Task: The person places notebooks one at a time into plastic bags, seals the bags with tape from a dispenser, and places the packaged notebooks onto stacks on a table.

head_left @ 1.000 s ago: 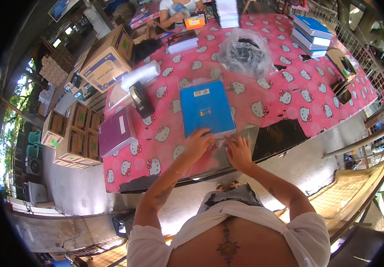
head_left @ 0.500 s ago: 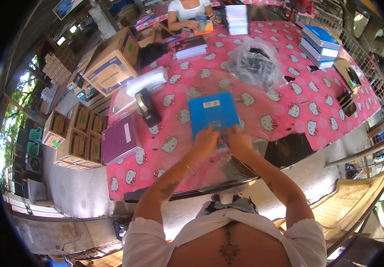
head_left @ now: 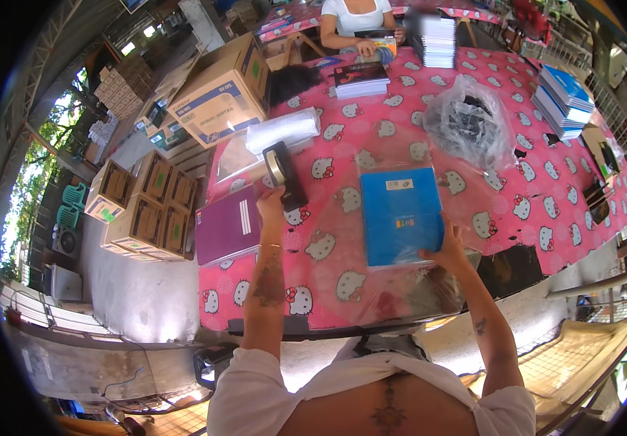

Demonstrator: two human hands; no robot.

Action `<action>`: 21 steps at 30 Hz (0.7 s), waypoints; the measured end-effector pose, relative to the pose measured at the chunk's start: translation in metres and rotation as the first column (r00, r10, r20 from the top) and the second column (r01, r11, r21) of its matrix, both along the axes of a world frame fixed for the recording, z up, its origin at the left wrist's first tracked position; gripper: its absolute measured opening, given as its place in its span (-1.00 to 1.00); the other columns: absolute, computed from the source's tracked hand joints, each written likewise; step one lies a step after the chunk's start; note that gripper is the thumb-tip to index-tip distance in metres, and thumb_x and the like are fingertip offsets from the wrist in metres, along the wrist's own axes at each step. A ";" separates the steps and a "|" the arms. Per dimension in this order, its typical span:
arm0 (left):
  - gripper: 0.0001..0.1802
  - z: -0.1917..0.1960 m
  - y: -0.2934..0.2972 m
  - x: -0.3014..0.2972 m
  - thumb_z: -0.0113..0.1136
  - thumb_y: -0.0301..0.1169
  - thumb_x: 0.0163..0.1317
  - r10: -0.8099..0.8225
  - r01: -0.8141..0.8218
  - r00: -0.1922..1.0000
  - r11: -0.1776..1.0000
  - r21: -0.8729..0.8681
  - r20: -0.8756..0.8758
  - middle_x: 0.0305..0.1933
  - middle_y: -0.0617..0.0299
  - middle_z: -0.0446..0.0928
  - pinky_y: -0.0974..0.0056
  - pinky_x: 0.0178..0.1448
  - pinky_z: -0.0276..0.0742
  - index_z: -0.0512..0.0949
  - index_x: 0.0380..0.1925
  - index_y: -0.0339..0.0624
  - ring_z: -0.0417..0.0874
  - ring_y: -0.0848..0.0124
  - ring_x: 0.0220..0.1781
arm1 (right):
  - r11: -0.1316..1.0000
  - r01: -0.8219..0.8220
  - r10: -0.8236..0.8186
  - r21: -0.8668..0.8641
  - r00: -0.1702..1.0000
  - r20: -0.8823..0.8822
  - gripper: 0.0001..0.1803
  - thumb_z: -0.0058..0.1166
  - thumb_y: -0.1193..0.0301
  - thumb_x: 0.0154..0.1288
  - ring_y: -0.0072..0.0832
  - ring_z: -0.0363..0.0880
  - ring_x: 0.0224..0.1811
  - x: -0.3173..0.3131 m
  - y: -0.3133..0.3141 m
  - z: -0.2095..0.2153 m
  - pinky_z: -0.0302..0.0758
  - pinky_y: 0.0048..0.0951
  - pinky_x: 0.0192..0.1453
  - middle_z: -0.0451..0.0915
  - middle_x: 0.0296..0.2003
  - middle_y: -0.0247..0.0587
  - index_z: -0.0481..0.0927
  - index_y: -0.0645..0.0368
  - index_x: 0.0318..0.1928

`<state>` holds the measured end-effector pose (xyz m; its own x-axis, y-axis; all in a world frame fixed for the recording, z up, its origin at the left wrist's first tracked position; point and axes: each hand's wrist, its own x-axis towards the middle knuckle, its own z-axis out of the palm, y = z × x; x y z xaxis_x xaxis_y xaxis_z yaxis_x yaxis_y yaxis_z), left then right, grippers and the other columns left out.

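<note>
A blue spiral notebook (head_left: 400, 232) with a white label lies flat before me, on or within a clear plastic sheet. My right hand (head_left: 447, 243) holds its lower right corner, thumb on the cover and fingers along the edge. To the left, my left hand (head_left: 271, 205) is at the near side of a black tape dispenser (head_left: 285, 174), fingertips drawn together against it. Whatever those fingertips pinch is too small to make out. Beside that hand rests a stack of purple notebooks (head_left: 227, 227).
Clear plastic wrap (head_left: 283, 131) lies behind the dispenser, near a large carton (head_left: 219, 94). A crumpled plastic bag (head_left: 469, 120) sits at centre right. Stacks of blue notebooks (head_left: 562, 105) and dark-covered books (head_left: 360, 80) stand farther back. Across the table (head_left: 342, 283), a co-worker (head_left: 357, 22) handles a book.
My left hand has left the blue notebook and reached left to the tape dispenser. My right hand has shifted to the notebook's right edge. The whole view has swung left.
</note>
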<state>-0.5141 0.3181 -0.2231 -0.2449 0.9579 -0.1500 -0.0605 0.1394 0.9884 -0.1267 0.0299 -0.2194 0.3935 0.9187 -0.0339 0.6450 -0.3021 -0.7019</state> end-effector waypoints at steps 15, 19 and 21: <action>-0.84 0.099 -0.112 0.157 0.29 -0.24 0.17 -0.440 0.998 0.037 0.057 0.013 -0.897 -0.39 0.16 0.67 0.08 -0.11 0.48 0.71 -0.42 -0.06 0.67 0.17 -0.25 | 0.999 0.008 -0.007 -0.043 1.000 0.022 0.38 0.57 0.16 -0.27 0.17 0.19 0.33 0.007 0.001 -0.005 0.20 0.13 0.41 0.26 0.21 0.18 -0.10 -0.09 0.53; -0.73 0.093 -0.134 0.237 0.37 -0.08 0.11 -0.166 0.912 -0.398 -0.179 -0.369 -0.902 -0.41 0.25 0.65 0.11 0.02 0.34 0.68 -0.45 -0.03 0.64 0.26 -0.19 | 0.997 0.009 -0.013 -0.073 0.999 -0.052 0.39 0.56 0.13 -0.29 0.18 0.20 0.32 0.005 0.000 0.007 0.21 0.15 0.40 0.23 0.21 0.17 -0.11 -0.14 0.54; -0.66 0.084 -0.132 0.248 0.40 -0.01 0.06 -0.009 0.837 -0.535 -0.142 -0.528 -0.845 -0.40 0.27 0.65 0.12 0.05 0.31 0.68 -0.41 -0.03 0.64 0.27 -0.16 | 0.996 0.002 -0.007 -0.087 0.999 -0.050 0.40 0.57 0.10 -0.30 0.18 0.21 0.31 0.002 -0.003 0.008 0.23 0.14 0.39 0.22 0.21 0.17 -0.11 -0.14 0.54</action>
